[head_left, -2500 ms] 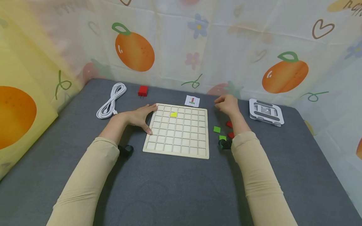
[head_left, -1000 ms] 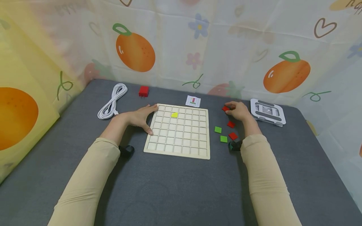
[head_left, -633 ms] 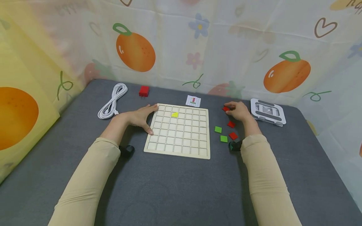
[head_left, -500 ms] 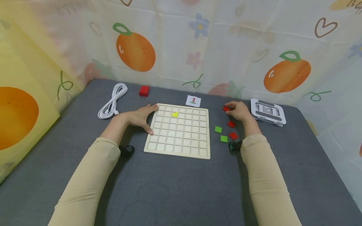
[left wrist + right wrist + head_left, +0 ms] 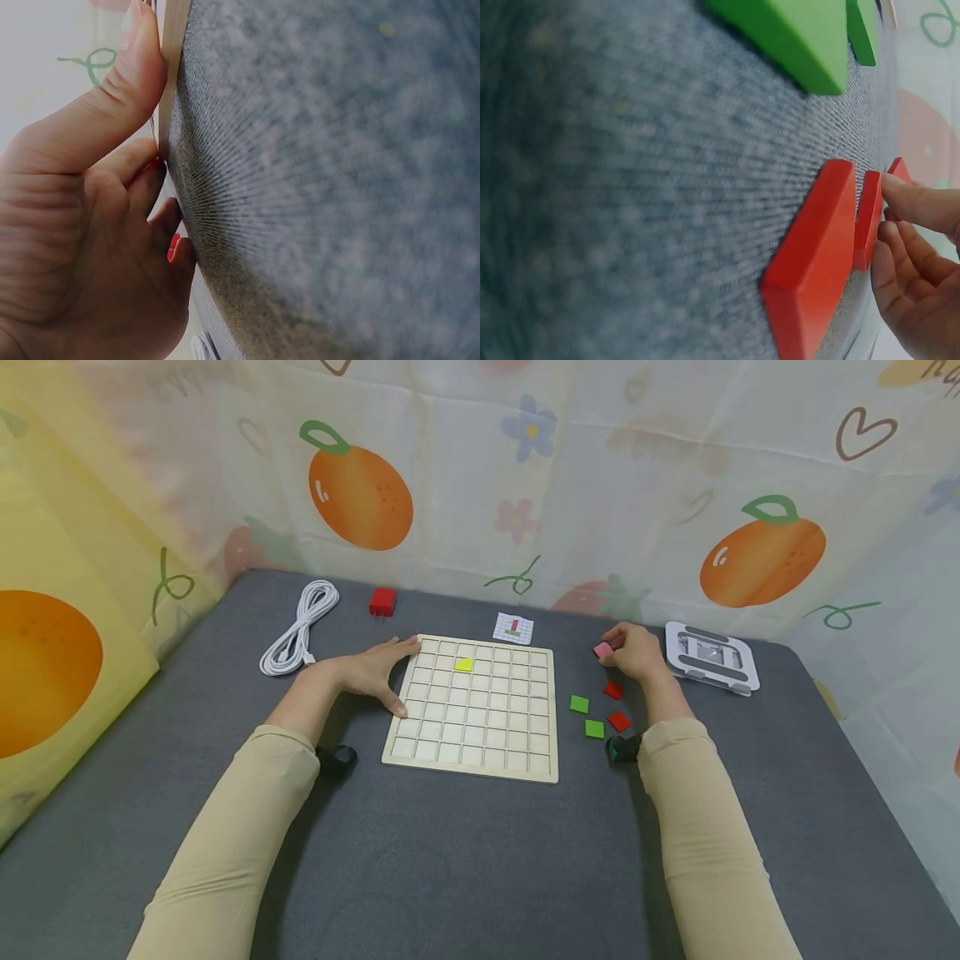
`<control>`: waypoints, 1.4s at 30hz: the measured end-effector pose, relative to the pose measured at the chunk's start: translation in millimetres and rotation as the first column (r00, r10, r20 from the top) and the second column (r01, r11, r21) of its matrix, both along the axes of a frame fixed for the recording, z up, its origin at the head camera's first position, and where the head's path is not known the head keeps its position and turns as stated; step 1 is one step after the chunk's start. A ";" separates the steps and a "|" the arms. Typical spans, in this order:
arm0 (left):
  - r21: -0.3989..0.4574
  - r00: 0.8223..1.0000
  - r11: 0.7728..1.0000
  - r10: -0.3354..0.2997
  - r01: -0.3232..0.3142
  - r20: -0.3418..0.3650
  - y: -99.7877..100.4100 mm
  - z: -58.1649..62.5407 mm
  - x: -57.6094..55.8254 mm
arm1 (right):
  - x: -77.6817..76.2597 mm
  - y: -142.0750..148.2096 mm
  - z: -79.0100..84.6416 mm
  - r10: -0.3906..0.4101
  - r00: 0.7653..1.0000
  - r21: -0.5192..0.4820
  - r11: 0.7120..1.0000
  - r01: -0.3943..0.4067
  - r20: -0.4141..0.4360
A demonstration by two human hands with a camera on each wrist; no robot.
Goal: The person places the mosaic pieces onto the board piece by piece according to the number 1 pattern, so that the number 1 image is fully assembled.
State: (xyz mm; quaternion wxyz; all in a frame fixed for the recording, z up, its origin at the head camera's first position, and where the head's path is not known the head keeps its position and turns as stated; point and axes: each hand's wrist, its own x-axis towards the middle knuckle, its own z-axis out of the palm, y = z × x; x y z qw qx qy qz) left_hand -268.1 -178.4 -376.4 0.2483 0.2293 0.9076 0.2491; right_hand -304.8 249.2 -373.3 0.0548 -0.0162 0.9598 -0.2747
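My left hand (image 5: 371, 670) rests against the left edge of the square wooden grid board (image 5: 472, 768), its thumb and fingers spread along the rim. A yellow tile (image 5: 464, 665) lies in one cell near the board's far side. To the right of the board, my right hand (image 5: 632, 650) pinches a red square tile (image 5: 602, 650) between thumb and fingertips; the tile is tilted and its face shines pinkish. In the right wrist view, the thumb partly covers that tile (image 5: 898, 171). Nearer me lie two more red tiles (image 5: 612, 690) and two green tiles (image 5: 579, 704).
Behind the board lies a small grid card (image 5: 513, 628) with a coloured pattern. A coiled white cable (image 5: 292, 631) and a red plug adapter (image 5: 382, 602) are at the back left. A folded white and grey stand (image 5: 711, 657) lies at the back right. A printed curtain hangs behind.
My right hand has moved from behind the tiles, right and slightly nearer, to the farthest red tile. That tile has now tipped up in its fingers. The left hand stays on the board.
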 end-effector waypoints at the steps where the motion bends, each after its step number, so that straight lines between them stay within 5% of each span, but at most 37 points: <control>1: 0.000 1.000 1.000 0.002 -0.002 0.002 0.1 0.2 0.2 | 0.2 -0.7 0.2 -0.001 1.000 0.002 1.000 0.001 -0.010; 18: 0.001 1.000 1.000 0.008 -0.008 0.002 -0.6 1.9 1.7 | -1.1 -3.3 -0.9 -0.051 0.993 -0.021 0.999 0.049 -0.107; 26: 0.002 1.000 1.000 0.011 -0.011 0.008 0.2 2.1 0.0 | -4.6 -14.9 2.0 -0.098 0.986 -0.242 0.968 0.062 -0.138; 42: 0.003 1.000 1.000 0.008 -0.008 0.006 0.5 -0.4 -1.4 | -3.2 -53.6 9.3 -0.052 0.990 -0.290 0.957 0.011 -0.133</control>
